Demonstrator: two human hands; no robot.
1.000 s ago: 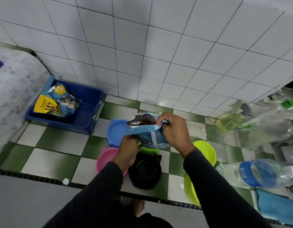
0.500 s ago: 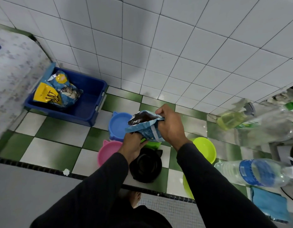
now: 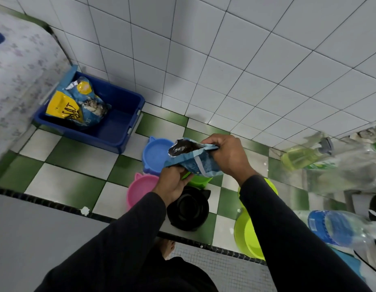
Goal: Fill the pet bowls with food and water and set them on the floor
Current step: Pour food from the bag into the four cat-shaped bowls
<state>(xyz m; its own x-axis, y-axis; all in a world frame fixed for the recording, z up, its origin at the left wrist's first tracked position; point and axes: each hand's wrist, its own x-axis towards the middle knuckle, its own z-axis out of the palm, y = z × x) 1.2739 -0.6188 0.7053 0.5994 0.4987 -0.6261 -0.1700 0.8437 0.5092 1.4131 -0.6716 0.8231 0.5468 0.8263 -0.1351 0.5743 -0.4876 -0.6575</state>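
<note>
Both hands [image 3: 204, 165] around open food pouch [image 3: 193, 160], above blue bowl [image 3: 156, 155].

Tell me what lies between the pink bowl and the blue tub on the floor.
In the head view, only bare green-and-white floor tiles lie between the pink bowl and the blue tub; the blue bowl sits off to the right.

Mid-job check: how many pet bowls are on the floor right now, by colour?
Blue bowl: 1
Pink bowl: 1
Black bowl: 1
Lime-green bowls: 3, one under the food pouch, one behind the right forearm, one nearest the camera
Total: 6
</note>
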